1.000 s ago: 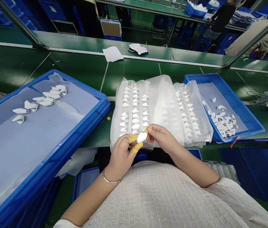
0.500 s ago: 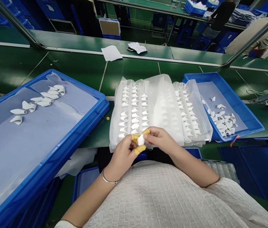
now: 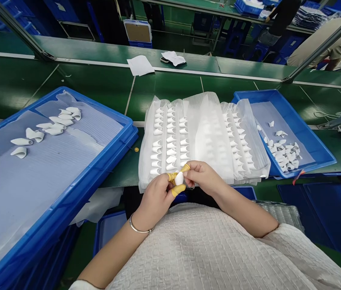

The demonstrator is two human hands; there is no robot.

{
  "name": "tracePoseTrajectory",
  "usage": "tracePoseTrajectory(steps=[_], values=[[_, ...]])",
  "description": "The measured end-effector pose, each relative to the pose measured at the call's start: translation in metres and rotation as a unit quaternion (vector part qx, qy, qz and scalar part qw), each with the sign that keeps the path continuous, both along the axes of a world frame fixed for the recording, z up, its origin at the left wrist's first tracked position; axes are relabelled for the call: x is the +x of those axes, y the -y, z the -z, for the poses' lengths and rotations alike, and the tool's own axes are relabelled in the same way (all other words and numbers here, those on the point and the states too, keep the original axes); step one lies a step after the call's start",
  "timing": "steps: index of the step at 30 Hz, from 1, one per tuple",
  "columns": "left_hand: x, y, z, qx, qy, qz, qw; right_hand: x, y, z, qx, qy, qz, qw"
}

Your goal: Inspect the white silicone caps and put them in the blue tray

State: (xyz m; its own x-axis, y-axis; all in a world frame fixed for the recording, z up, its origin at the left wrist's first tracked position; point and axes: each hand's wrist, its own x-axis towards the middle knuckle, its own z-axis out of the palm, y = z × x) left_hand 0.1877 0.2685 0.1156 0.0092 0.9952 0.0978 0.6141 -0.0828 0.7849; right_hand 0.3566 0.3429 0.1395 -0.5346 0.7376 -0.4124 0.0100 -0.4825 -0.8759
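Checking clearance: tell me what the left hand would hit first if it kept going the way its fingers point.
The left hand points up-right at the white part it pinches; beyond that, probably the right hand, though depth is unclear.

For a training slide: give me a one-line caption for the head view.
Both hands, left hand and right hand, pinch one white plastic piece before a filled bagged tray.
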Motion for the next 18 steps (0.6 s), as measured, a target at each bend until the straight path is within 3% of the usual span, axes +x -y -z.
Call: tracePoseTrajectory(steps=[13,18], values=[[0.0004,0.0004,0.0007,-0.002,0.031,-0.004,1.000,-0.0002,0.0014,0.0021,0.011,0.005,0.005,1.000],[0.0008,0.0003,0.0006,-0.066,0.132,-0.005,0.989,-0.0005,0.0011,-0.0010,-0.002,0.009,0.004,1.000]])
